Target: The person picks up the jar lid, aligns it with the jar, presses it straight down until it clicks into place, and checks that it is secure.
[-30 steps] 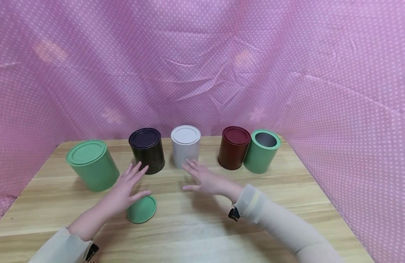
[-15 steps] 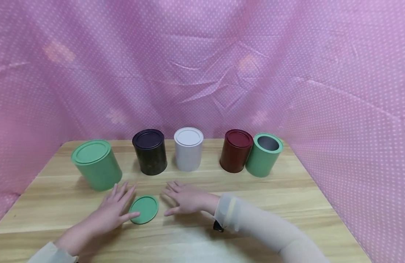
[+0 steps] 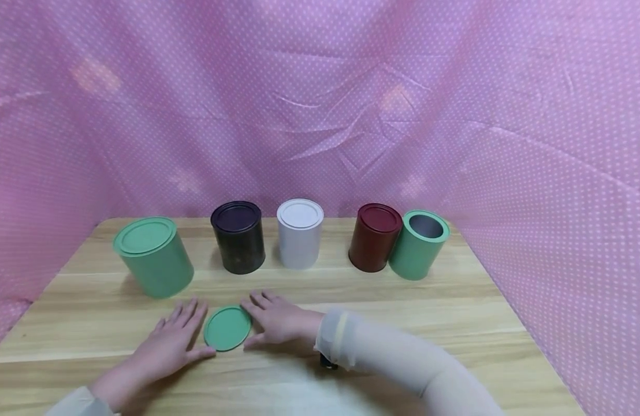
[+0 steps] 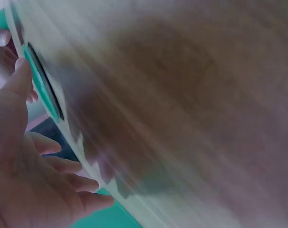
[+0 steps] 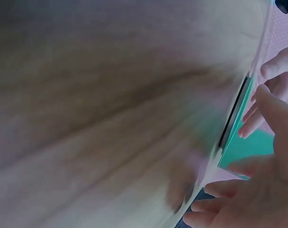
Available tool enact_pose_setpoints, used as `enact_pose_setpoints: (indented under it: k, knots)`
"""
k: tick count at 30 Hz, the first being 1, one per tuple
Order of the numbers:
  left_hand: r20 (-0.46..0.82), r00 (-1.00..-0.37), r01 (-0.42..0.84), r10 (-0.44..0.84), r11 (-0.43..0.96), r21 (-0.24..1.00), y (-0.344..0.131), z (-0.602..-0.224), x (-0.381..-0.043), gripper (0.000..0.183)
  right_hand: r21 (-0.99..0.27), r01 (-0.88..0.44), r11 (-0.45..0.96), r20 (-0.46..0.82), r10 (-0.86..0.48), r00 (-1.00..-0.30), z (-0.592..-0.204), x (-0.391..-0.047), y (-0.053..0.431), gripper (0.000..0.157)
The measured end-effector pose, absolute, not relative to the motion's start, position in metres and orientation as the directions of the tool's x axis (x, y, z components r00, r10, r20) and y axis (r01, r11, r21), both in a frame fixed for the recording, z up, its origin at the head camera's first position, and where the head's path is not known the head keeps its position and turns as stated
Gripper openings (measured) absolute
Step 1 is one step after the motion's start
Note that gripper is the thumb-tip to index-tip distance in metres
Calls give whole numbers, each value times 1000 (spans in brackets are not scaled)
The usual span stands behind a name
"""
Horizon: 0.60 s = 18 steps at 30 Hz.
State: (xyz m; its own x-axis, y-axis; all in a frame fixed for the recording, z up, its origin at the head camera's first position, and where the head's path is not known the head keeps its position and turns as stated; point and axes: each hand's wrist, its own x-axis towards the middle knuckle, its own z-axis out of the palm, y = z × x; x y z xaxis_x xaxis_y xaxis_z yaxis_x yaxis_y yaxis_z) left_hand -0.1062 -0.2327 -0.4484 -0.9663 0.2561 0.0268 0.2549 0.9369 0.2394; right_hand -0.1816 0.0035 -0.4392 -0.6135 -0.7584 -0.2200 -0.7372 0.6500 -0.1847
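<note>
A round green lid (image 3: 227,328) lies flat on the wooden table (image 3: 403,335) between my two hands. At its left edge is my left hand (image 3: 166,344), fingers spread forward and the thumb tip close to the lid's near rim. On the opposite side my right hand (image 3: 278,320) reaches in, its index fingertip right at the rim and its thumb beside the near right edge. Both hands have straight, relaxed fingers. In the left wrist view the lid (image 4: 42,83) shows edge-on beyond my left thumb; the right wrist view has its dark underside edge (image 5: 235,111) near my right thumb.
Along the back stand a large lidded green can (image 3: 156,260), a black can (image 3: 241,242), a white can (image 3: 300,237), a dark red can (image 3: 373,242) and a green can without a lid (image 3: 417,248). Pink dotted cloth (image 3: 320,104) surrounds the table.
Both hands have come down and nearer to me, closing in on the green lid from its two sides. My right hand has moved left from before the white can. The cans stand as before.
</note>
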Motion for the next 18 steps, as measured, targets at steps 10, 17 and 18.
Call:
enact_pose_setpoints:
  k: [10, 17, 18]
  knots:
    - [36, -961, 275, 274, 933, 234, -229, -449, -111, 92, -183, -721, 668, -247, -741, -624, -436, -186, -2, 87]
    - [43, -960, 279, 277, 927, 250, -226, -453, -113, 87, -179, -731, 658, -230, -751, -619, -438, -186, -3, 83]
    - [45, -960, 279, 277, 927, 252, -226, -453, -113, 87, -177, -732, 658, -224, -751, -621, -438, -187, -3, 82]
